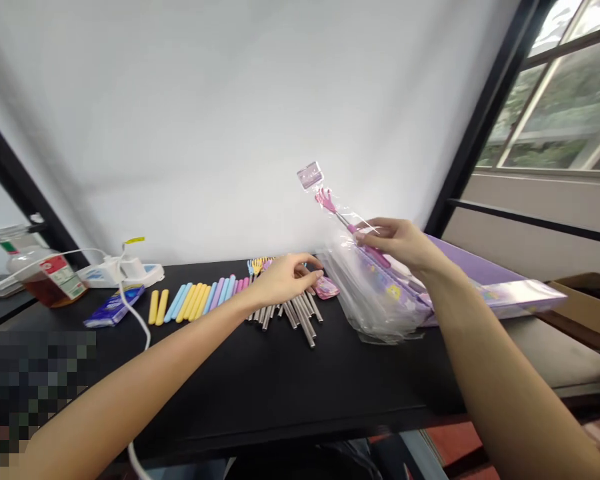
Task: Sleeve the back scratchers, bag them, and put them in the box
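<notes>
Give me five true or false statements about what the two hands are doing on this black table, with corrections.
1. The right hand holds up a pink back scratcher inside a clear plastic sleeve. True.
2. The left hand holds a bottle. False: it rests over the metal rods on the black table; the bottle stands far off by the table's left edge.
3. The pastel handle grips lie in a row to the left of the left hand. True.
4. The white power strip lies on the purple box. False: it lies at the table's back left.
5. A pile of clear plastic sleeves lies under the right hand. True.
</notes>
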The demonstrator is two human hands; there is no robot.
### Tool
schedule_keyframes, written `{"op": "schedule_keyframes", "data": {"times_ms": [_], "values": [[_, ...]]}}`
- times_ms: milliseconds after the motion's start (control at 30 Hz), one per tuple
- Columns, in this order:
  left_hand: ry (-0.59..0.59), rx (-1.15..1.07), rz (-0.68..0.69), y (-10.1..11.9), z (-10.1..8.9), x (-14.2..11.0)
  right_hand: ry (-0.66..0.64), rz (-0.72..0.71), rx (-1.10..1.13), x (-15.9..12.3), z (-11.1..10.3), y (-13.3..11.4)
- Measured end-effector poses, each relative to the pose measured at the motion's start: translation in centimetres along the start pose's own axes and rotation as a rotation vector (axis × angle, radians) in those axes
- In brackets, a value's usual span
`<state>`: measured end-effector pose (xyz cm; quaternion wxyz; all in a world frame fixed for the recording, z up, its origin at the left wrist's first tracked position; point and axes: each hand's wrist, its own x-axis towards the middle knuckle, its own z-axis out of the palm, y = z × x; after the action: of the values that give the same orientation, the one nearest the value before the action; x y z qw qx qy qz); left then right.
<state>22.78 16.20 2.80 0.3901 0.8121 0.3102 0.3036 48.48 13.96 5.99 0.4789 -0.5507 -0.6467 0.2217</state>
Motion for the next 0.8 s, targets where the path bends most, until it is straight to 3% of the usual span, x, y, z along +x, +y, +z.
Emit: {"op": "schedule_keyframes", "data": {"times_ms": [167,267,367,467,600,800], "values": [[-0.062,0.252,0.227,1.4,4.1,4.0,0.282,0.165,-0.268,0.6,-5.7,2.3],[-0.096,0.351,0.275,1.6,6.6,6.0,0.359,0.274,-0.512,0.5,-7.5,4.9],[-0.083,0.424,0.314,1.5,8.6,7.8,0.157,0.377,-0.649,0.3,-7.4,7.4],[-0.049,0.504,0.345,1.1,10.0,9.2,-0.073,0.390,-0.732,0.4,-6.5,8.8],[-0.053,0.659,0.386,0.6,11.0,10.2,-0.183,0.353,-0.767,0.7,-5.6,9.4],[-0.222,0.811,0.396,0.5,11.3,11.3,-0.326,0.407,-0.647,1.0,-6.0,10.0]]}}
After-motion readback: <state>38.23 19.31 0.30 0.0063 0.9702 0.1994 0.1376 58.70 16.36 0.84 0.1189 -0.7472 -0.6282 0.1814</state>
